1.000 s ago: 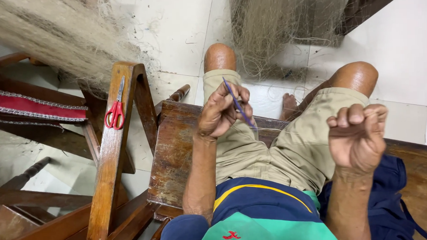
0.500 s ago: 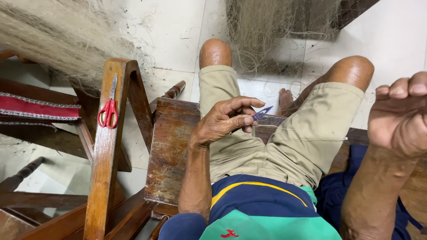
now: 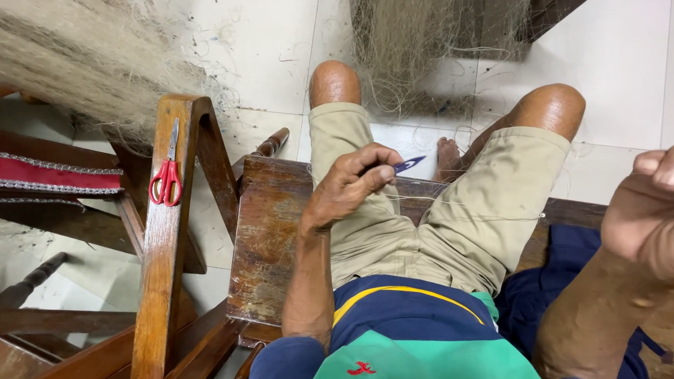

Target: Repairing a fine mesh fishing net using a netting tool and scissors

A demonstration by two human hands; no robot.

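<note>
My left hand [image 3: 348, 185] pinches the blue netting needle [image 3: 408, 164] over my lap, long axis nearly level, tip pointing right. My right hand [image 3: 655, 208] is fisted near the right edge; can't tell what it's holding. Red scissors [image 3: 166, 173] lie on the wooden frame, left.

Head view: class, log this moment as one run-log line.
left hand: pinches blue netting needle | right hand: fisted, raised, content unclear | fishing net: hangs ahead | red scissors: on chair arm

The right hand [image 3: 655, 201] runs off the picture's right edge. Most of the blue needle [image 3: 408, 164] hides inside the left hand [image 3: 352, 185].
</note>
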